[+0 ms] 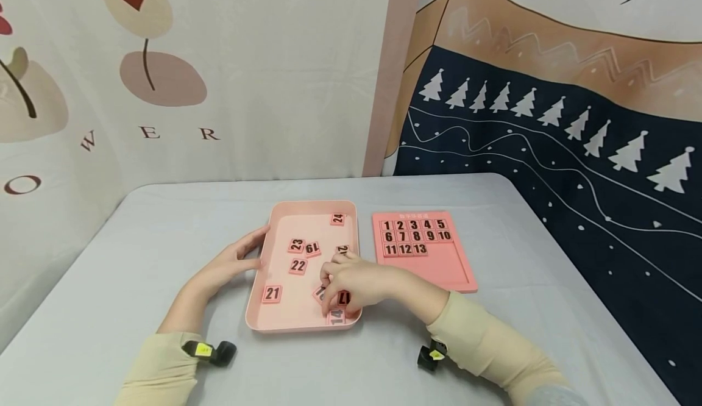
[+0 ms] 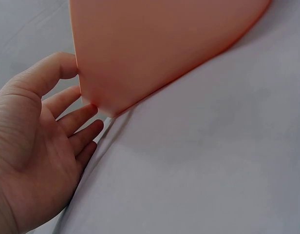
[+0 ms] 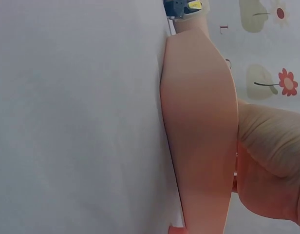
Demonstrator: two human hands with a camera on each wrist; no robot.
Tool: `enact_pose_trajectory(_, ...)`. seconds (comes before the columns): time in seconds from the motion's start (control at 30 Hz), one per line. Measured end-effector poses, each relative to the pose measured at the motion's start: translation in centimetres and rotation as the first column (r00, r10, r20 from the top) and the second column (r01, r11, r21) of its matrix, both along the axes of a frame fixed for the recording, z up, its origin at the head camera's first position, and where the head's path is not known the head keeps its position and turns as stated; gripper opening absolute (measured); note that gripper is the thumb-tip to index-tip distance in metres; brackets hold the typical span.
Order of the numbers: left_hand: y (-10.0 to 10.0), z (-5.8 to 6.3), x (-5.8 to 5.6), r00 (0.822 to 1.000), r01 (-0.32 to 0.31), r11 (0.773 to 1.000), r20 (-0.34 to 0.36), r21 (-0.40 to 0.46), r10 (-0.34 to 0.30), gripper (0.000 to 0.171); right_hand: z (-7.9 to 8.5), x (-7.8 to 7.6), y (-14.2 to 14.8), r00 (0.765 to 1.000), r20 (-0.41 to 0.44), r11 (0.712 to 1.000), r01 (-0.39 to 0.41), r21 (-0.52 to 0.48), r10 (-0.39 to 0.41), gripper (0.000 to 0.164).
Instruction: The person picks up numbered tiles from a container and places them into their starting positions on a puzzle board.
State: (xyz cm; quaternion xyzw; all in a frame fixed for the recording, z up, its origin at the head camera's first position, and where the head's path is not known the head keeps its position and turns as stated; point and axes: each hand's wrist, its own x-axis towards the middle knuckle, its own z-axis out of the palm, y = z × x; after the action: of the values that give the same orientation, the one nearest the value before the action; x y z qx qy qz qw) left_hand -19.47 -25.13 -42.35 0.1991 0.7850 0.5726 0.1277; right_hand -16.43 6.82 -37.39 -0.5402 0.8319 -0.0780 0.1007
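Observation:
My left hand (image 1: 227, 266) rests against the left side of a pink tray (image 1: 258, 317). In the left wrist view its thumb and loosely bent fingers (image 2: 82, 117) touch the tray's wall. Over the tray's near right corner is my right hand (image 1: 362, 281), thumb and forefinger pointing down on either side of tile 14 (image 1: 336, 317); I cannot tell whether they pinch it. Tile 17 (image 1: 343, 298) lies right under this hand, and another tile (image 1: 319, 294) is partly covered by the fingers. The tray's wall hides the fingertips in the right wrist view.
Tiles 21 (image 1: 272, 294), 22 (image 1: 298, 266), 23 (image 1: 296, 245), 19 (image 1: 312, 249) and 24 (image 1: 337, 219) lie scattered in the tray. Right of it, a pink number board (image 1: 433, 272) holds tiles 1 to 13 in rows. A pale cloth (image 1: 164, 229) covers the table.

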Motion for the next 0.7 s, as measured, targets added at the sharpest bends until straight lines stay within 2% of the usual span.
enact_pose_trajectory(0.2,0.0,0.0,0.0,1.0,-0.001,1.0,0.0,-0.001,0.001,0.073,-0.3,-0.1,0.1,1.0,-0.009,1.0,0.009,-0.03,-0.009,0.036)
enact_pose_trajectory(0.37,0.0,-0.1,0.0,1.0,-0.005,1.0,0.006,-0.013,0.005,0.074,-0.3,-0.2,0.7,0.999,-0.022,0.992,0.045,-0.119,-0.048,0.032)
enact_pose_trajectory(0.53,0.0,0.0,0.0,1.0,-0.008,1.0,0.008,-0.019,0.008,0.074,0.5,-0.1,2.2,0.993,-0.031,0.971,0.103,-0.217,-0.112,0.029)
enact_pose_trajectory(0.7,0.0,-0.1,0.0,1.0,-0.007,1.0,0.004,-0.016,0.007,0.074,1.5,-0.2,4.4,0.978,-0.04,0.937,0.182,-0.298,-0.203,0.029)
